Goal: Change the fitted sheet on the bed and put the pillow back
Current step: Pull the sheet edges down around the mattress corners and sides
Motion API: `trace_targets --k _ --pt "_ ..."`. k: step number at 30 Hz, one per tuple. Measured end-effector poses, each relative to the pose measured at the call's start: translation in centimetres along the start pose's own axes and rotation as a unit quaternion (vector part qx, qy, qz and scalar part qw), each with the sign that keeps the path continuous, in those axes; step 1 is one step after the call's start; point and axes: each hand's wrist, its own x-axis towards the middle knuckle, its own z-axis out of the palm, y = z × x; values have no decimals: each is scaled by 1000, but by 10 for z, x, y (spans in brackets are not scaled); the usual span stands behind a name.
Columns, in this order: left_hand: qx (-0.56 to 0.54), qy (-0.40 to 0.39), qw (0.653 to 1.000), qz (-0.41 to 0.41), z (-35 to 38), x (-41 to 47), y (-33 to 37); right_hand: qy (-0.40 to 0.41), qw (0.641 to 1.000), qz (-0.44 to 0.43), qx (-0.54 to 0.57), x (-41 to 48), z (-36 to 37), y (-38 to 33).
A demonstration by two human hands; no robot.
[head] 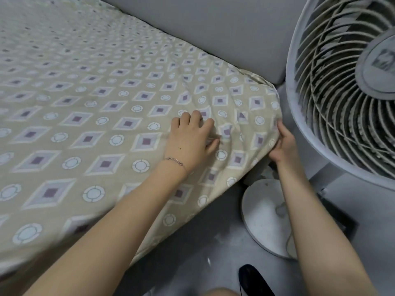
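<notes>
- Fitted sheet [96,107], beige with diamond-and-circle print: spread flat across left and far scene, draped over near edge.
- Left hand [192,139]: we rest it on sheet top near right corner, fingers bent over wrinkled fabric. We cannot tell pinch from plain press.
- Right hand [283,144]: we grip sheet edge at corner side, fingers curled into fabric.
- Pedestal fan [346,82]: just right of corner, round base [263,216] on floor.

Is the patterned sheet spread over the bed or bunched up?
Spread: the sheet lies flat, wrinkled only near the corner that the right hand grips.
</notes>
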Motion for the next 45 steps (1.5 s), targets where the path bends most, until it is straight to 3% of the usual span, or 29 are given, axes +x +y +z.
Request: trace_targets --k 6,12,16,20,24,28,31,34,36,39,41,45 --pt "-21 -4 1000 -4 -1 -1 -1 94 989 -62 -90 8 -39 25" --pt "-52 9 998 46 -1 -7 1 269 954 -83 -101 -7 -87 45" --pt "-76 16 996 48 -2 -11 -1 280 944 -104 -137 -18 -85 48" --pt "-95 5 995 34 -4 -9 1 179 983 -31 -8 -12 -72 54" --pt "-157 -31 987 -4 -8 -1 3 141 977 23 155 -20 -81 78" --pt "-169 -32 985 -9 -9 -2 4 46 991 76 104 -43 -78 93" --pt "-168 -30 985 -13 -8 -3 4 -89 991 18 95 -51 -68 81" --pt "-174 -32 984 -19 -8 -3 5 -161 983 -18 91 -45 -58 66" --pt "-171 -35 985 -18 -8 -2 5 -128 991 20 45 -34 -54 64" --pt "-169 -25 985 -12 -9 -2 5 -13 997 68 28 -17 -76 81" --pt "-164 -30 986 -7 -10 -1 4 65 997 52 9 -15 -96 90" --pt "-104 -37 992 59 -19 -1 -1 138 990 41 -9 -10 -120 100"
